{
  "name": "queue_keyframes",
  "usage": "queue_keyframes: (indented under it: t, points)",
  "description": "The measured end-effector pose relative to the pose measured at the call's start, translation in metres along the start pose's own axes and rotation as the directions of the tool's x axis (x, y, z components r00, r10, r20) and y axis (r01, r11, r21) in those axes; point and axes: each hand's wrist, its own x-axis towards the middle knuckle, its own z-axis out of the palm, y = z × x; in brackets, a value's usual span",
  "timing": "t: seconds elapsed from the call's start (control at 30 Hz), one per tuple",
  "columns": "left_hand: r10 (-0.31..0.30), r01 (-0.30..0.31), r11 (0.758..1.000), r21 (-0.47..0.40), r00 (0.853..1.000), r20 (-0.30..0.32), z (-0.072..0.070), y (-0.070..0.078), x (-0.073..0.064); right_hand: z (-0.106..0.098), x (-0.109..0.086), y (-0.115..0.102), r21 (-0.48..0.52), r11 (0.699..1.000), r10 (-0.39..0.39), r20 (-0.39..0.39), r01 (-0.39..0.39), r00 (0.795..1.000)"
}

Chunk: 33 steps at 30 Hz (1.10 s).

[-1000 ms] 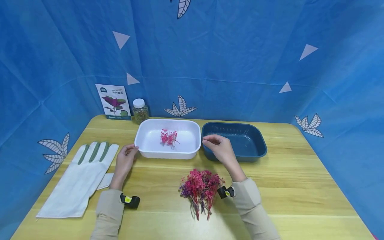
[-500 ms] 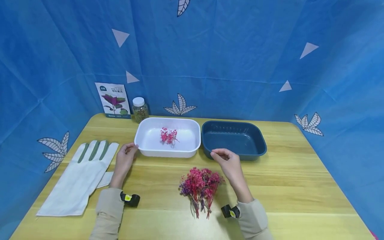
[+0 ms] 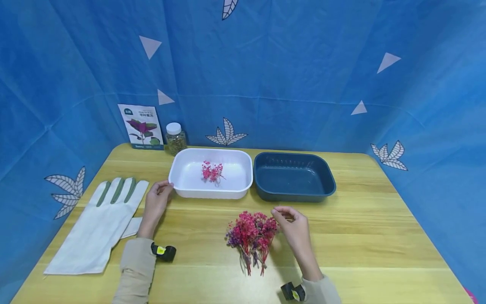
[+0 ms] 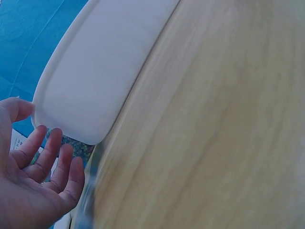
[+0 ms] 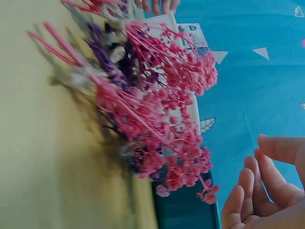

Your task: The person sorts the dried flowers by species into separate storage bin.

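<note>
My left hand (image 3: pixel 157 200) rests at the near left corner of a white plastic basin (image 3: pixel 212 194). In the left wrist view, its thumb touches the rim while the other fingers bend loosely beside the basin's wall. Inside the basin lies one small sprig of pink dried flowers (image 3: pixel 211 172). My right hand (image 3: pixel 296 228) hovers just right of several tied bunches of pink and purple dried flowers (image 3: pixel 247 232) on the table. In the right wrist view, the thumb and fingers are loosely bent with nothing between them, apart from the blossoms.
A dark blue-green basin (image 3: pixel 294 196) stands right of the white one. On the left lies a white work glove (image 3: pixel 91 232) with green finger strips. A jar with a white lid (image 3: pixel 176 139) and a picture seed packet (image 3: pixel 141 126) stand at the back against the blue curtain (image 3: pixel 288 76).
My right hand has come down and back from the dark basin's near left edge to beside the flower bunches. The left hand has stayed at the white basin's corner.
</note>
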Motion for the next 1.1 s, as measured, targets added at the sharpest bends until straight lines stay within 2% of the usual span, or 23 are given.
queue_keyframes:
  t: [0.2,0.57,1.1]
  points:
    - [-0.004,0.004,1.0,0.011,1.0,-0.002,0.0,0.0,0.0,-0.001,-0.01,0.012,-0.048,0.999,-0.014,-0.022,0.013,1.0]
    - [-0.015,0.015,1.0,0.008,1.0,0.0,0.001,0.0,-0.001,-0.001,-0.028,0.026,-0.079,0.995,-0.062,-0.052,0.058,0.997]
    - [-0.011,0.011,1.0,0.026,1.0,-0.001,0.0,0.002,0.0,0.0,-0.042,0.032,-0.085,0.996,0.002,-0.014,-0.003,1.0]
